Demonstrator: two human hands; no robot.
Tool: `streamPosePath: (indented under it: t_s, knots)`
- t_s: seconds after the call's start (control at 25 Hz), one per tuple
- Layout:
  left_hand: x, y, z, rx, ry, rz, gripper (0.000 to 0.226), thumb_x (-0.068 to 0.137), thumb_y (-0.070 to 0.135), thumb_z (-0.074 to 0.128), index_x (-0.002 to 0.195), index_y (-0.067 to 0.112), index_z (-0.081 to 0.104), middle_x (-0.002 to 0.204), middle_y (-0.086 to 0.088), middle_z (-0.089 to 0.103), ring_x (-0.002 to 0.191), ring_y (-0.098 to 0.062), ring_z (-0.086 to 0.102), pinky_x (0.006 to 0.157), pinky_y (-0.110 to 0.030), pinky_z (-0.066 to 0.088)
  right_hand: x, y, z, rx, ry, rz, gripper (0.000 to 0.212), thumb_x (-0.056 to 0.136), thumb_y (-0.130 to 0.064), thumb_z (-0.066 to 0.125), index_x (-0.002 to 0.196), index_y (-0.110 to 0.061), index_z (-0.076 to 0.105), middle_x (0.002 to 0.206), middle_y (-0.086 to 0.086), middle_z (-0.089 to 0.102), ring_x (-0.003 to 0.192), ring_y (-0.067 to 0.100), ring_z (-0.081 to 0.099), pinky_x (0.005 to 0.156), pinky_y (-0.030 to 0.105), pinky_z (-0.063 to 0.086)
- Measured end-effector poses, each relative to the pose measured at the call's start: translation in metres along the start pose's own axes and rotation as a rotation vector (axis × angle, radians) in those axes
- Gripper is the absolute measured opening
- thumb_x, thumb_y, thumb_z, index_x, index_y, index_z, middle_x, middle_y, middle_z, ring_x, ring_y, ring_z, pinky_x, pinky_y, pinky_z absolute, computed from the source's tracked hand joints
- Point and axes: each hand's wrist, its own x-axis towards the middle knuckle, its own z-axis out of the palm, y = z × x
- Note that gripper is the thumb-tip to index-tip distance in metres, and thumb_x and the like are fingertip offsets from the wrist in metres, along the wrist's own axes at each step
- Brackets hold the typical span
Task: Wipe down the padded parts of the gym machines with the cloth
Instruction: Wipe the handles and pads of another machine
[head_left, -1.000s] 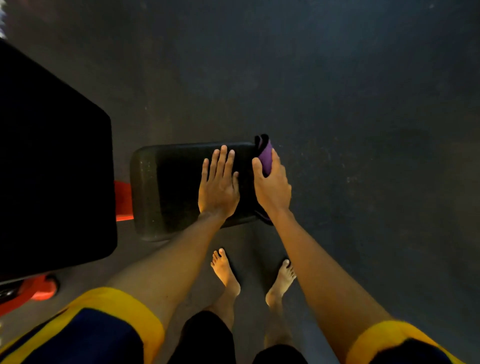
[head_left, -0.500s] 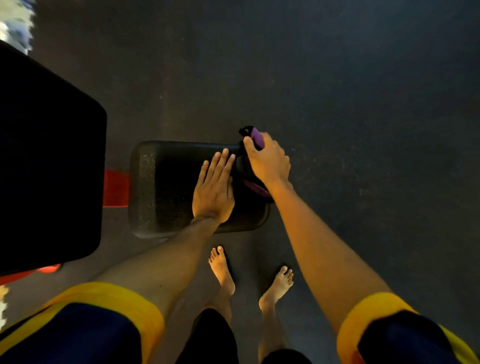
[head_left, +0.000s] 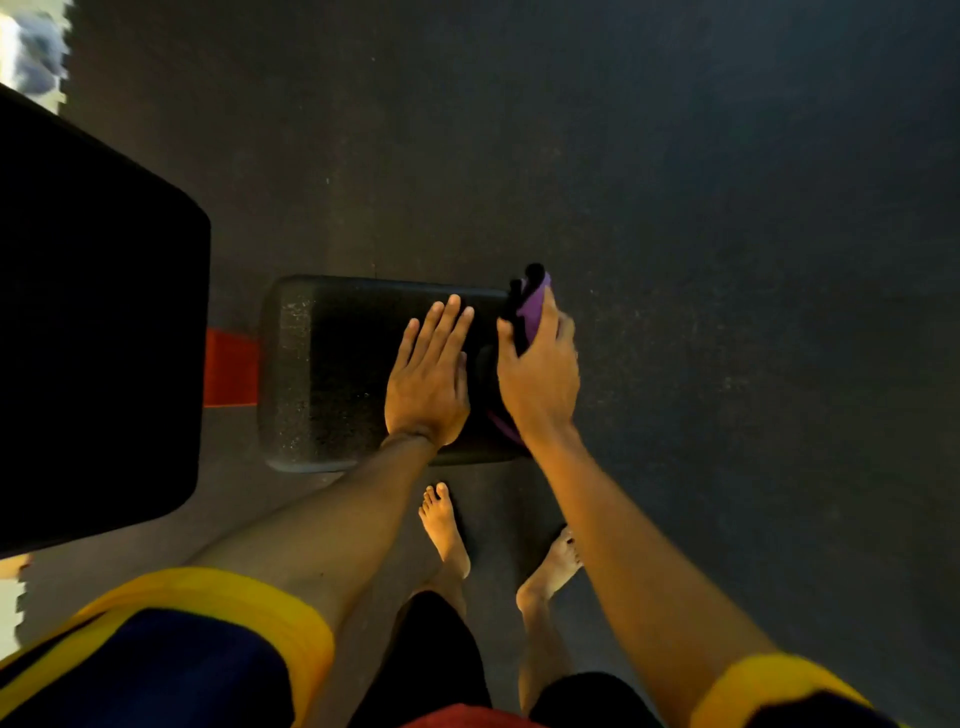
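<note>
While steadying the centre-frame pad (head_left: 322, 364) with flat, straight-fingered left hand (head_left: 428, 382), wipe firmly with cloth (head_left: 534, 306) gripped in right hand (head_left: 540, 376).

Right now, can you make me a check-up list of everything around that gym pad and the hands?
Surface: dark speckled floor.
Job's things: small black pad; purple-and-black cloth at its right end; large black pad at the left.
Clutter: nothing seen.
Hands: left hand lies flat on the small black pad, fingers straight; right hand grips the cloth.
Cables: nothing seen.
Surroundings: red frame bar between the two pads; bare feet on the floor near the small one.
</note>
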Motion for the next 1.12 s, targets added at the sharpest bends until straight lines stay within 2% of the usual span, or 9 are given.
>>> streamPosePath:
  t_s: [0.16, 0.32, 0.44, 0.64, 0.72, 0.84, 0.96, 1.04, 1.12]
  knots:
    - [0.001, -0.001, 0.0, 0.011, -0.013, -0.012, 0.058, 0.104, 0.026, 0.023, 0.162, 0.019, 0.018, 0.169, 0.002, 0.01, 0.157, -0.013, 0.004, 0.129, -0.039, 0.005, 0.032, -0.011, -0.003, -0.157, -0.004, -0.082, 0.063, 0.1, -0.053, 0.052, 0.153, -0.022, 0.037, 0.145, 0.01, 0.048, 0.126, 0.031, 0.055, 0.093, 0.04, 0.05]
    - [0.001, 0.001, 0.0, -0.013, -0.011, -0.032, 0.056, 0.106, 0.027, 0.024, 0.161, 0.019, 0.017, 0.169, 0.001, 0.013, 0.156, -0.011, 0.004, 0.128, -0.035, 0.001, -0.058, 0.031, -0.007, -0.104, -0.13, -0.166, 0.08, 0.097, -0.052, 0.055, 0.163, -0.035, 0.013, 0.171, 0.006, 0.005, 0.157, 0.035, 0.009, 0.116, 0.05, 0.031]
    - [0.002, -0.002, 0.0, -0.013, -0.027, -0.029, 0.058, 0.105, 0.031, 0.026, 0.161, 0.019, 0.016, 0.169, 0.001, 0.012, 0.157, -0.012, 0.004, 0.129, -0.039, 0.006, -0.073, 0.044, 0.002, -0.195, -0.125, -0.308, 0.076, 0.096, -0.052, 0.052, 0.163, -0.034, 0.02, 0.172, 0.008, 0.001, 0.157, 0.038, -0.007, 0.124, 0.061, 0.015]
    - [0.0, -0.003, 0.003, 0.046, -0.026, -0.022, 0.068, 0.1, 0.031, 0.032, 0.162, 0.01, 0.015, 0.169, -0.007, 0.012, 0.157, -0.017, 0.006, 0.129, -0.038, 0.004, 0.023, 0.013, 0.0, -0.39, -0.174, -0.52, 0.065, 0.094, -0.057, 0.043, 0.156, -0.037, 0.036, 0.165, 0.008, 0.027, 0.153, 0.04, 0.018, 0.123, 0.064, 0.016]
    - [0.0, -0.001, 0.003, 0.047, -0.013, -0.036, 0.061, 0.104, 0.028, 0.027, 0.162, 0.011, 0.015, 0.169, -0.006, 0.012, 0.157, -0.017, 0.006, 0.129, -0.039, 0.007, 0.06, -0.006, -0.011, -0.359, -0.263, -0.402, 0.06, 0.095, -0.06, 0.044, 0.15, -0.036, 0.042, 0.15, 0.008, 0.045, 0.138, 0.036, 0.043, 0.11, 0.055, 0.041]
    - [0.001, 0.001, 0.0, 0.029, -0.004, -0.046, 0.059, 0.105, 0.027, 0.025, 0.162, 0.014, 0.016, 0.17, -0.004, 0.011, 0.157, -0.015, 0.004, 0.129, -0.04, 0.008, 0.083, -0.027, -0.02, -0.344, -0.371, -0.186, 0.058, 0.098, -0.063, 0.046, 0.149, -0.035, 0.043, 0.137, 0.007, 0.053, 0.124, 0.034, 0.055, 0.089, 0.041, 0.046]
    - [-0.002, -0.001, 0.0, 0.032, 0.005, -0.009, 0.06, 0.104, 0.03, 0.028, 0.161, 0.011, 0.021, 0.168, -0.007, 0.017, 0.157, -0.018, 0.009, 0.128, -0.042, 0.012, 0.04, -0.003, -0.021, -0.489, -0.337, -0.454, 0.079, 0.094, -0.063, 0.052, 0.161, -0.037, 0.02, 0.164, 0.009, 0.024, 0.151, 0.041, 0.021, 0.118, 0.058, 0.027]
    - [0.0, 0.0, -0.003, 0.039, -0.005, 0.003, 0.062, 0.103, 0.036, 0.029, 0.16, 0.01, 0.024, 0.168, -0.008, 0.018, 0.157, -0.02, 0.01, 0.128, -0.041, 0.01, 0.019, 0.018, -0.024, -0.524, -0.358, -0.602, 0.089, 0.09, -0.061, 0.057, 0.163, -0.038, 0.011, 0.171, 0.008, 0.004, 0.156, 0.04, -0.004, 0.123, 0.063, 0.005]
    - [0.001, 0.002, -0.003, 0.036, -0.002, -0.011, 0.062, 0.104, 0.037, 0.027, 0.159, 0.009, 0.025, 0.167, -0.009, 0.019, 0.156, -0.019, 0.011, 0.128, -0.038, 0.006, 0.028, 0.019, -0.028, -0.517, -0.389, -0.657, 0.088, 0.091, -0.058, 0.057, 0.163, -0.038, 0.011, 0.171, 0.008, 0.003, 0.157, 0.04, -0.004, 0.123, 0.064, 0.003]
